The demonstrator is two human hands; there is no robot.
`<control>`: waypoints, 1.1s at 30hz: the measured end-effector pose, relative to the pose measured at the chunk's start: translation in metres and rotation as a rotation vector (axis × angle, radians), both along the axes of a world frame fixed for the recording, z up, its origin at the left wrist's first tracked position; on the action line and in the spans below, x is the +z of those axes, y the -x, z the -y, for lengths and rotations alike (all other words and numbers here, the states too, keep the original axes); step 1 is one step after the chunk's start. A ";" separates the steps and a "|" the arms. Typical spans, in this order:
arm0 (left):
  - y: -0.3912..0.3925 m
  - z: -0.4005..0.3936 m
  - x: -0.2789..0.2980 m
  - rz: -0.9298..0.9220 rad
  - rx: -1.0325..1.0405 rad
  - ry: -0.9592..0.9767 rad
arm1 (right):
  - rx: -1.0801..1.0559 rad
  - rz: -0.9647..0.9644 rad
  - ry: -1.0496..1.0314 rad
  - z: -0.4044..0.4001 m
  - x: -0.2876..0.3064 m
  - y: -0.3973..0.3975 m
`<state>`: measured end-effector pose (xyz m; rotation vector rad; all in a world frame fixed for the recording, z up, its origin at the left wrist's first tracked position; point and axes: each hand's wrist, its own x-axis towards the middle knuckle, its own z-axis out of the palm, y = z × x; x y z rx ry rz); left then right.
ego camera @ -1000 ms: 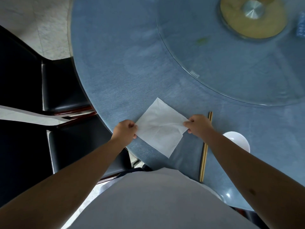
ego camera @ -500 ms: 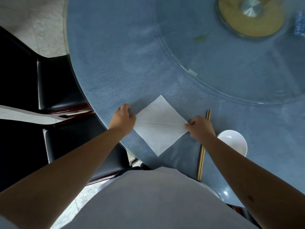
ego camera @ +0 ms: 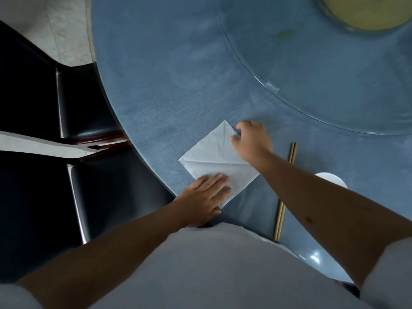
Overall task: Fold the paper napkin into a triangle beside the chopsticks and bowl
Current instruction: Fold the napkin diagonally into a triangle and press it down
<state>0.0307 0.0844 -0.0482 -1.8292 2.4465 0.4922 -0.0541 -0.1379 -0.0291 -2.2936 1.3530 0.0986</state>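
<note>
Your left hand (ego camera: 204,197) is flat, fingers spread and pressed down on the near corner of the paper napkin (ego camera: 214,157), pinning it to the table (ego camera: 156,85). Your right hand (ego camera: 253,140) is up at the far corner, fingers curled in and pinching the paper edge there; looks like that corner is lifted a touch, but it's a bit blurry so can't swear to it.

The napkin itself sits as a white diamond near the table's edge right in front of you, unfolded, with a crease running across it from the left corner toward your right wrist.

Just to the right of it, under your right forearm, lie the chopsticks (ego camera: 292,152), a pair side by side pointing away from you, apart from the napkin. Further right the white bowl (ego camera: 334,178) peeks out from behind that same forearm, mostly hidden.

Beyond all that there's the glass turntable (ego camera: 312,74) on the blue tabletop, and two black chairs (ego camera: 84,108) off to your left.
</note>
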 end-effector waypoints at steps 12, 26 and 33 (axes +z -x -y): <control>-0.022 -0.003 0.001 0.027 -0.012 -0.067 | 0.003 0.018 -0.059 0.018 -0.004 -0.016; -0.028 0.028 -0.005 0.042 0.420 -0.077 | 0.517 -0.109 0.242 -0.038 -0.033 0.025; -0.029 0.026 -0.005 0.043 0.453 -0.129 | 0.348 -0.141 0.185 -0.007 -0.026 0.033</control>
